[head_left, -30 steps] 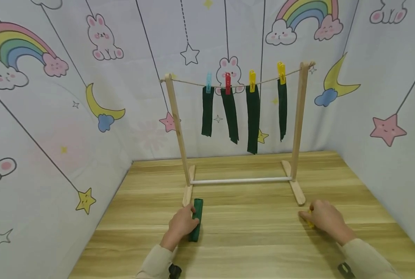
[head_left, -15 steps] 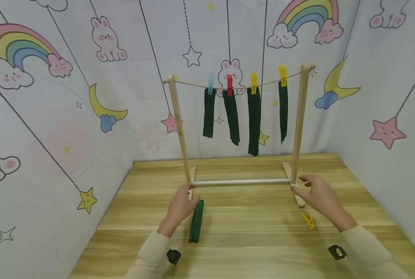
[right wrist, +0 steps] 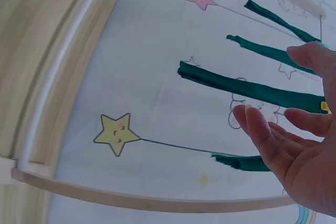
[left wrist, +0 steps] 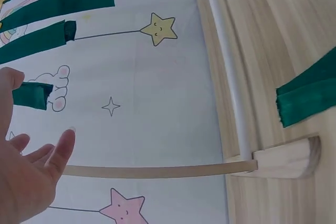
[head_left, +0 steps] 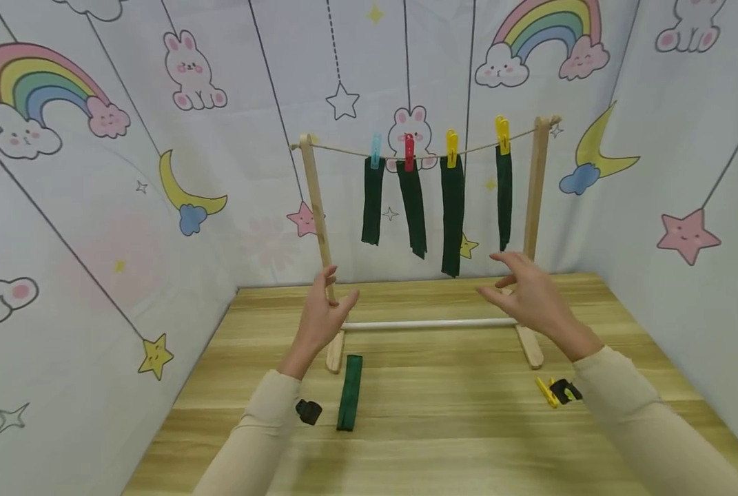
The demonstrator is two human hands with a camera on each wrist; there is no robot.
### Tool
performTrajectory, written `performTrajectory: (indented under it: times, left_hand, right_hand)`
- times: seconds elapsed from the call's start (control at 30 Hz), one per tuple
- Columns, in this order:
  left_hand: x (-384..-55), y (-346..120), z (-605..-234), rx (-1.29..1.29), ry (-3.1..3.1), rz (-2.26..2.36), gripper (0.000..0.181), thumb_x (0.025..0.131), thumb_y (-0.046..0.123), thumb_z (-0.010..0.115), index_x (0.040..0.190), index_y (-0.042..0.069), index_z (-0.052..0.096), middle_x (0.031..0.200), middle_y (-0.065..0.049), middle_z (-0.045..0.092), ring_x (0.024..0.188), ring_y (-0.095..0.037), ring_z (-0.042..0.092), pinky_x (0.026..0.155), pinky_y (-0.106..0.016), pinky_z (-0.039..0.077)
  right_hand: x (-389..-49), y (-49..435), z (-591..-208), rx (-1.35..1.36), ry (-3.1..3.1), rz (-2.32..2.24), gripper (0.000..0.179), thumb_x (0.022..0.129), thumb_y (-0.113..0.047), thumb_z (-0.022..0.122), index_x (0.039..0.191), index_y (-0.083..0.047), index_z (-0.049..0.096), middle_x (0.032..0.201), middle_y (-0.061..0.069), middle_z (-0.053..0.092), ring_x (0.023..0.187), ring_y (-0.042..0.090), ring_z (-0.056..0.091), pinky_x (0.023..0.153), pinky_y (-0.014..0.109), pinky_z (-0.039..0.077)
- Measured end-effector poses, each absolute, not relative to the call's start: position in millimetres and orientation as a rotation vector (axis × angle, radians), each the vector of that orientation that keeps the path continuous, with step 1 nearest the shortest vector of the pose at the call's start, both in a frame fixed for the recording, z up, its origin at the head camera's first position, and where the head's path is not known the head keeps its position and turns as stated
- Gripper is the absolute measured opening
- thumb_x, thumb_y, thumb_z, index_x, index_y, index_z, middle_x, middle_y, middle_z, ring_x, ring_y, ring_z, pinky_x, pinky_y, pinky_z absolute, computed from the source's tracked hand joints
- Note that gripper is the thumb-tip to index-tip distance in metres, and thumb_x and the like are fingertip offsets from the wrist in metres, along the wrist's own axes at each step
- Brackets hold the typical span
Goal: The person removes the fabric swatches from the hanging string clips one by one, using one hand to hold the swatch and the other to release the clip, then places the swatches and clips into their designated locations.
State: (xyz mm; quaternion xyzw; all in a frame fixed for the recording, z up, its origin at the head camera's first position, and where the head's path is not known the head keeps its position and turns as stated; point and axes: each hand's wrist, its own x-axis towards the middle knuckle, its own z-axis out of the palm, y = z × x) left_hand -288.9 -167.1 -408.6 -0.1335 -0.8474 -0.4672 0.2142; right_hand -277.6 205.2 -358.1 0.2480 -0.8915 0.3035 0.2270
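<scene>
Four-post-free in shape, a small wooden clothesline stand [head_left: 533, 200] carries a string with several dark green cloth strips [head_left: 452, 217] pegged to it. A light blue clothespin [head_left: 375, 151], a red clothespin [head_left: 408, 153] and two yellow clothespins [head_left: 452, 148] grip them. My left hand [head_left: 320, 317] is raised before the left post, fingers spread and holding nothing. In front of the right post hovers my right hand [head_left: 533, 296], loosely bent and holding nothing, below the rightmost strip. Another green strip [head_left: 350, 393] lies flat on the table, and a loose yellow clothespin [head_left: 546, 393] lies at right.
A white rod [head_left: 431, 324] joins the stand's feet low down. The wooden table [head_left: 431, 441] is bounded by patterned cloth walls [head_left: 96, 275] at the back and sides. Black wrist-worn devices [head_left: 309, 412] show beside the sleeves.
Both hands have left the table, the left from the loose strip and the right from the loose yellow clothespin. They have risen forward toward the stand's posts; strip and clothespin stay behind.
</scene>
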Motion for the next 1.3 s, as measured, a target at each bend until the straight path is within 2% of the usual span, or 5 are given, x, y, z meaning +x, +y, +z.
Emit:
performTrajectory:
  times: [0.13, 0.57, 0.83, 1.1, 1.3]
  left_hand:
    - [-297, -165, -390, -0.438, -2.307, -1.359, 0.069, 0.097, 0.027, 0.068, 0.15, 0.003, 0.033, 0.152, -0.016, 0.04, 0.136, -0.034, 0.044, 0.094, -0.05, 0.049]
    - [-310, -159, -355, -0.46, -2.263, -1.311, 0.067, 0.097, 0.027, 0.068, 0.149, 0.001, 0.034, 0.153, -0.015, 0.039, 0.14, -0.028, 0.039, 0.104, -0.044, 0.044]
    - [-317, -149, -332, -0.514, -2.255, -1.29, 0.068, 0.098, 0.029, 0.066, 0.151, 0.003, 0.033, 0.153, -0.013, 0.039, 0.141, -0.026, 0.037, 0.111, -0.04, 0.036]
    - [-325, -142, -319, -0.544, -2.208, -1.306, 0.066, 0.098, 0.028, 0.066, 0.149, 0.001, 0.034, 0.151, -0.016, 0.041, 0.138, -0.032, 0.04, 0.107, -0.049, 0.039]
    - [-332, -140, -314, -0.495, -2.224, -1.3, 0.065, 0.097, 0.029, 0.066, 0.149, 0.003, 0.035, 0.15, -0.014, 0.043, 0.114, -0.031, 0.055, 0.087, -0.043, 0.048]
  right_hand:
    - [-285, 192, -333, 0.752, -2.394, 0.807, 0.065, 0.086, -0.021, 0.08, 0.138, 0.005, 0.05, 0.136, 0.025, 0.05, 0.081, 0.03, 0.072, 0.074, 0.053, 0.057]
    - [-303, 160, -264, 0.8, -2.318, 0.751, 0.068, 0.085, -0.026, 0.082, 0.138, 0.002, 0.051, 0.138, 0.02, 0.052, 0.098, 0.031, 0.065, 0.073, 0.045, 0.058]
    - [-308, 143, -240, 0.792, -2.28, 0.739, 0.066, 0.086, -0.03, 0.08, 0.137, 0.002, 0.053, 0.143, 0.02, 0.05, 0.133, 0.036, 0.044, 0.108, 0.053, 0.038]
    - [-315, 128, -217, 0.829, -2.276, 0.739, 0.066, 0.089, -0.031, 0.077, 0.141, 0.0, 0.05, 0.141, 0.019, 0.05, 0.107, 0.031, 0.058, 0.094, 0.049, 0.05]
    - [-326, 113, -197, 0.822, -2.316, 0.717, 0.066, 0.093, -0.032, 0.073, 0.146, -0.002, 0.046, 0.142, 0.017, 0.048, 0.076, 0.023, 0.061, 0.078, 0.038, 0.056]
